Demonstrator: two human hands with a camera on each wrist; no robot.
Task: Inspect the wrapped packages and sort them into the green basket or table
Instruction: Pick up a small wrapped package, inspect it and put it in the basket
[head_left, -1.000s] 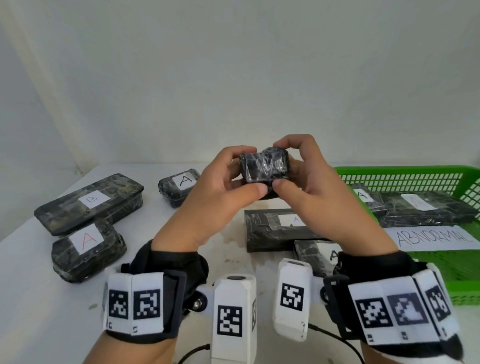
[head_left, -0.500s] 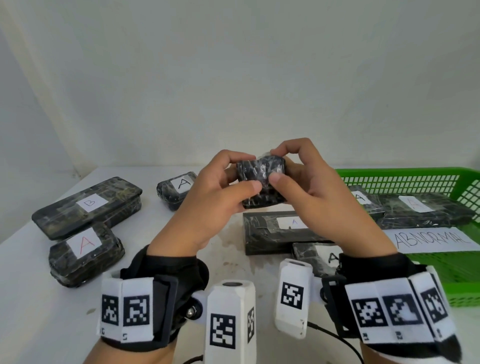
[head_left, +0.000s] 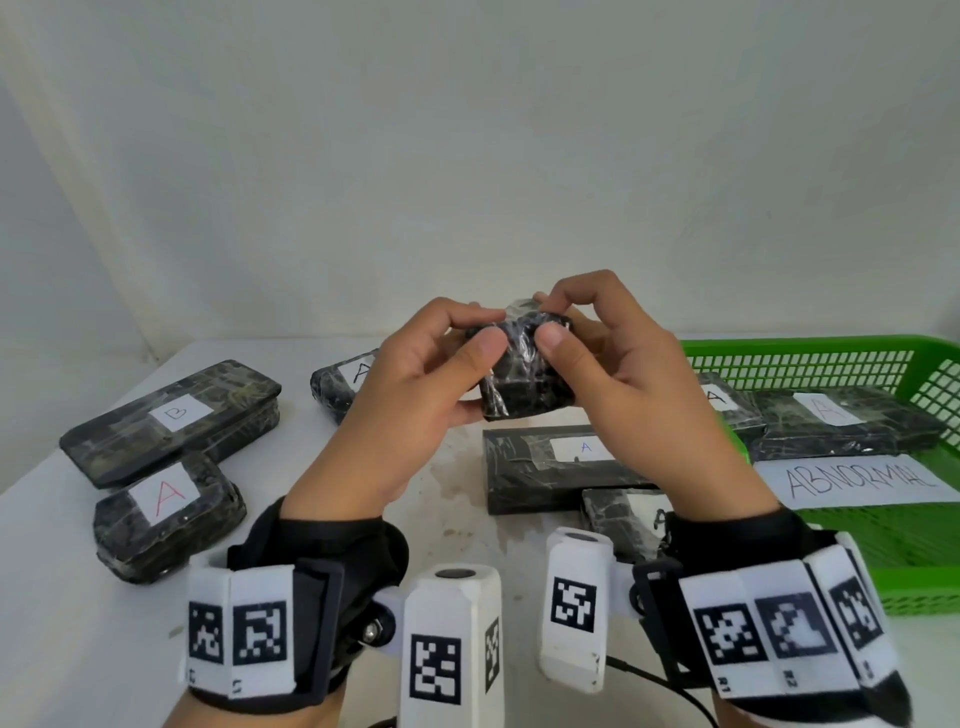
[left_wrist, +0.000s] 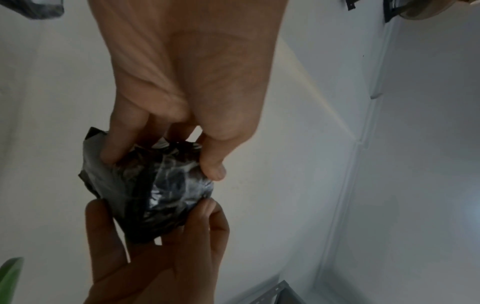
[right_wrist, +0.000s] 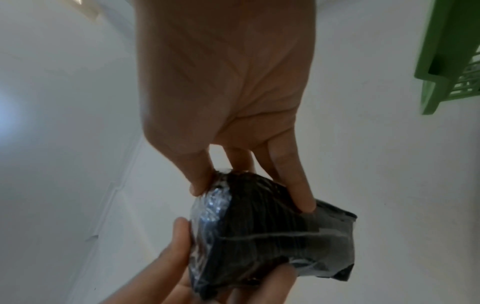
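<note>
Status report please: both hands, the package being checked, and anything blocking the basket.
Both hands, left hand and right hand, grip one small wrapped package, held above table. No label visible on it. Green basket at right holds packages; path looks open.

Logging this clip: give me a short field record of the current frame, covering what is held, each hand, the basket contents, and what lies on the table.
held: small wrapped package, raised above the table, no label showing
left hand: grips the package's left side
right hand: grips its right side
basket: green, at right, holds two packages marked A and an ABNORMAL sign
table, left: B package, two A packages
table, centre: long A package, another partly hidden behind the right wrist
</note>
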